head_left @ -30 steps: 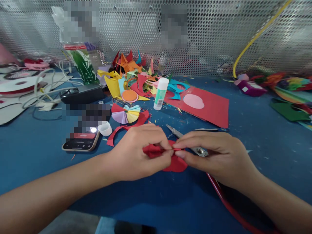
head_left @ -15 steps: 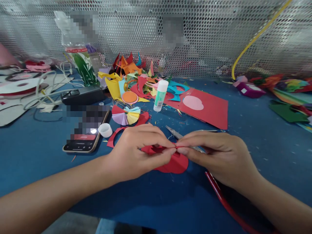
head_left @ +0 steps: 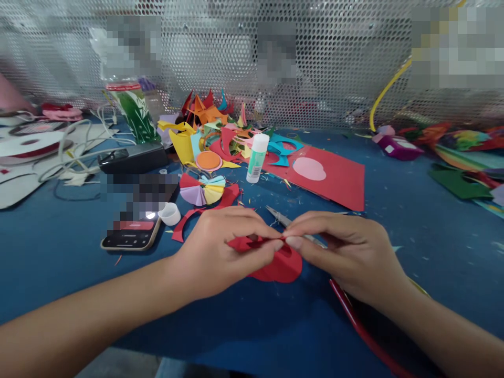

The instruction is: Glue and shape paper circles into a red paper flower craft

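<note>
Both hands meet over the blue table (head_left: 433,231): I see my left hand (head_left: 220,252) and right hand (head_left: 346,252) each pinched shut on the red paper piece (head_left: 277,262), fingertips almost touching. Scissors (head_left: 283,220) lie just behind the right hand, partly hidden by it. Beyond the left hand sit a phone (head_left: 132,236), a white cap (head_left: 170,213) and a glue stick (head_left: 256,157); a red sheet (head_left: 338,178) lies farther off.

Left hand (head_left: 220,252) & right hand (head_left: 346,252) pinched a folded red paper piece (head_left: 275,265) btwn fingertips, just above blue tabletop (head_left: 433,231); scissors (head_left: 283,219) lay behind, glue stick (head_left: 256,157) upright further back.
</note>
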`<move>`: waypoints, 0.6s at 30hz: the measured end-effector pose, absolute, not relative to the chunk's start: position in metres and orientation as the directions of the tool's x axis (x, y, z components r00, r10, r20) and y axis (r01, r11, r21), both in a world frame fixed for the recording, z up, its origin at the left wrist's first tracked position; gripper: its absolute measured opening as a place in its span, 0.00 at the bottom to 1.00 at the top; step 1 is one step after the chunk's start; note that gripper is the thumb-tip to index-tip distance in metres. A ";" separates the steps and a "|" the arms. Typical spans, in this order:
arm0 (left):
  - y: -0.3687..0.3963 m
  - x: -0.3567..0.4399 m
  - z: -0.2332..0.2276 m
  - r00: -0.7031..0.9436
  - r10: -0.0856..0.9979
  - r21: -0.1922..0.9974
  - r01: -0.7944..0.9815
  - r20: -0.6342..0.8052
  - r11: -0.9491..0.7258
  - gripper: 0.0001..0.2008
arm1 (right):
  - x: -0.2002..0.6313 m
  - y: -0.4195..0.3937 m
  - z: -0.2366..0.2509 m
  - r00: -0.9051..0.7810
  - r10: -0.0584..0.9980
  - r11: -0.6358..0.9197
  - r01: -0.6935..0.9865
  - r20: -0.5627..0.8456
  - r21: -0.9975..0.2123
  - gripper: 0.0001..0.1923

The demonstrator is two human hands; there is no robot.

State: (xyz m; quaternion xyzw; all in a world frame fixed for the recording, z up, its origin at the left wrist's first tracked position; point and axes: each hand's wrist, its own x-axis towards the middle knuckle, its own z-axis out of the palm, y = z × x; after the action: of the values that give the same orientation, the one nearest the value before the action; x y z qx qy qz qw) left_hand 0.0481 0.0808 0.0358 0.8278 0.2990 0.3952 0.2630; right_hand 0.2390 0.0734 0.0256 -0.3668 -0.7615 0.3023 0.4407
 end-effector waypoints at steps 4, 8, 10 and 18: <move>0.082 0.048 0.037 0.485 0.779 0.733 0.343 0.398 -0.588 0.04 | 0.239 0.076 0.024 -0.315 0.844 0.529 0.358 0.434 -0.770 0.04; 0.081 0.047 0.037 0.504 0.755 0.717 0.325 0.419 -0.616 0.05 | 0.238 0.077 0.022 -0.315 0.850 0.518 0.359 0.422 -0.776 0.01; 0.082 0.047 0.037 0.511 0.739 0.706 0.313 0.439 -0.636 0.05 | 0.238 0.076 0.022 -0.329 0.849 0.517 0.355 0.413 -0.779 0.00; 0.083 0.047 0.036 0.526 0.763 0.751 0.310 0.375 -0.583 0.05 | 0.235 0.074 0.027 -0.396 0.842 0.511 0.368 0.366 -0.777 0.05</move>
State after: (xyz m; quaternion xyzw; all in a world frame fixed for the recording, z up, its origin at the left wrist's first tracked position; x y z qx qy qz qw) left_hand 0.0469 0.0833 0.0356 0.8142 0.3295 0.3583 0.3164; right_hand 0.2352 0.0740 0.0270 -0.3891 -0.7777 0.3050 0.3882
